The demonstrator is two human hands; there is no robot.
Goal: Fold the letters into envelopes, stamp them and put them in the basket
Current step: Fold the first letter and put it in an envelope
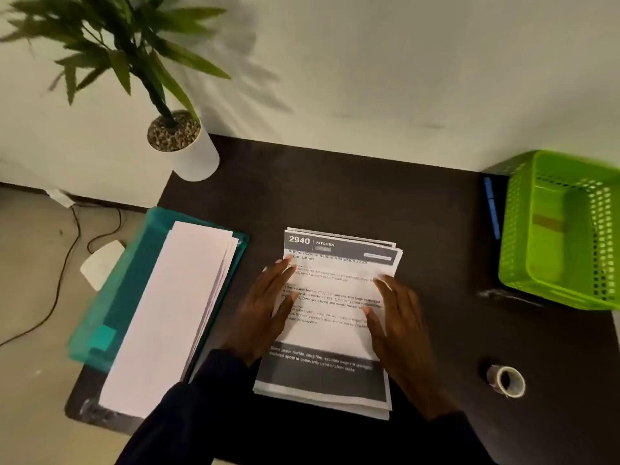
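Dark desk (335, 196), letters (330, 333) under left hand (265, 313), right hand (399, 317)

Letters: a stack of white printed paper sheets (332, 333), unfolded and lying flat at the middle of the dark table (335, 189). The far edges are slightly fanned.
Top sheet: a dark header band reads "2940 KITCHEN", with a second dark band near its close end.
Envelopes: a pile of long white paper envelopes (174, 313), flat and slightly fanned, on a teal plastic folder (100, 317) to the left of the letters.
Basket: a bright green perforated plastic basket (516, 229), rectangular and upright, at the table's right edge, well apart from the letters.
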